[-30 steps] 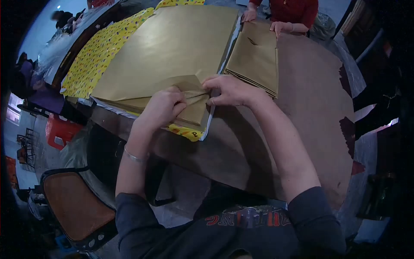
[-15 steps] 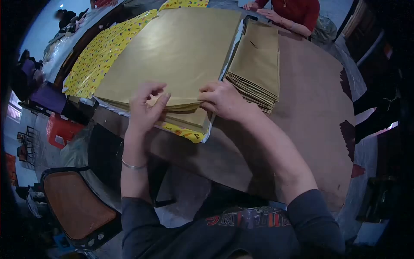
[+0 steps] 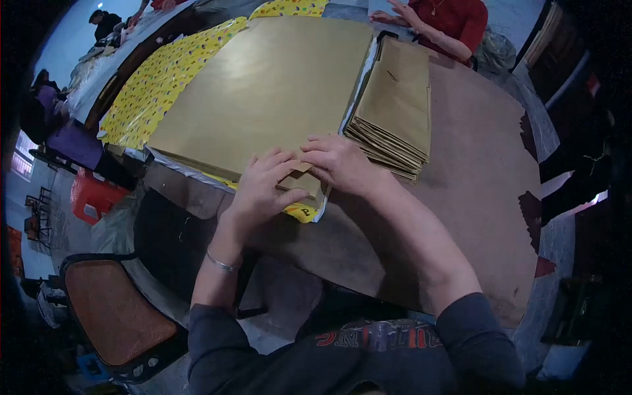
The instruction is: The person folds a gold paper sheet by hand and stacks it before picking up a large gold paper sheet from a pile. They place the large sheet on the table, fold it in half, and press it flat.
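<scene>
A large stack of brown kraft paper sheets lies at the near edge of the table. My right hand is closed, pinching the raised, folded edge of the top brown paper sheet near the stack's front right corner. Beside it, my left hand rests over the front edge, fingers on the paper and thumb stretched apart from them. A small brown flap shows between the two hands. Under the stack, yellow printed paper sticks out. My left fingers hide part of the fold.
Folded brown paper pieces are piled right of the stack. Yellow patterned sheets lie to the left. Across the table sits a person in a red top. A chair and a red stool stand at the left.
My left hand has moved right, close to my right hand. The sheet's front edge, lifted along its length before, is now folded up at the corner. The other person's hands have risen.
</scene>
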Tool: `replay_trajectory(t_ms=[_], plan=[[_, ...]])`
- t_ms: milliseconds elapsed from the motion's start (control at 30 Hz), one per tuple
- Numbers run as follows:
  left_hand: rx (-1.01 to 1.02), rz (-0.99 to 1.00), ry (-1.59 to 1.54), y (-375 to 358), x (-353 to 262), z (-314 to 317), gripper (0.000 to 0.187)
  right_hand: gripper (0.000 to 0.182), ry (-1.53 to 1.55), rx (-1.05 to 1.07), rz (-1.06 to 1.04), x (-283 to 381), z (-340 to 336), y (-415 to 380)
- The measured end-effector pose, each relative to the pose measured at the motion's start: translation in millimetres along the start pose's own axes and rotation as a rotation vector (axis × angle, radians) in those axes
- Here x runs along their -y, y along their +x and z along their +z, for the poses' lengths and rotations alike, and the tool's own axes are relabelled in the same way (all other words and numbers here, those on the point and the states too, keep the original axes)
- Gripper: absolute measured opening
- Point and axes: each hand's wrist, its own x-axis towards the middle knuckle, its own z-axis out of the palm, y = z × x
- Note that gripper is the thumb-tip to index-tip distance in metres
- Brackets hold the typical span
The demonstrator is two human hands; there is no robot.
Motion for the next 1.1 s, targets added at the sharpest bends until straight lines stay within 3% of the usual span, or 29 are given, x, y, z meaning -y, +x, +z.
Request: replay_trajectory(t_ms=[100, 200, 367, 400, 433, 467, 600, 700, 767, 867, 1100], plan=[[-0.144, -0.114, -0.155, 6, 18, -9, 0.037, 0.020, 0.033, -0.011, 0.057, -1, -11, 15], [-0.296, -0.199, 0.013, 3, 76, -20, 0.021, 0.013, 0.025, -0.132, 0.034, -1, -27, 36], [-0.401, -0.269, 0.155, 7, 138, -76, 0.018, 0.020, -0.108, -0.282, -0.058, -11, -81, 81], [-0.391, -0.387, 0.360, 15, 136, -92, 0.021, 0.020, -0.169, -0.291, -0.025, -12, -96, 89], [-0.397, -0.314, 0.434, 20, 150, -114, 0.024, 0.020, -0.231, -0.300, 0.006, -14, -112, 96], [-0.403, -0.240, 0.506, 27, 160, -134, 0.026, 0.018, -0.254, -0.458, -0.119, -24, -125, 103], [-0.601, -0.122, 0.454, 76, 124, -227, 0.034, 0.026, -0.345, -0.475, 0.059, -2, -219, 104], [-0.540, -0.275, 0.461, 103, 61, -270, 0.040, 0.026, -0.482, -0.551, 0.076, 24, -284, 91], [-0.604, -0.232, 0.447, 112, 44, -300, 0.040, 0.026, -0.587, -0.582, 0.098, 40, -324, 76], [-0.725, 0.042, 0.512, 125, 38, -375, 0.035, 0.026, -0.762, -0.606, 0.158, 62, -375, 38], [-0.818, 0.198, 0.518, 165, -137, -379, 0.033, 0.026, -1.079, -0.621, 0.347, 109, -459, -79]])
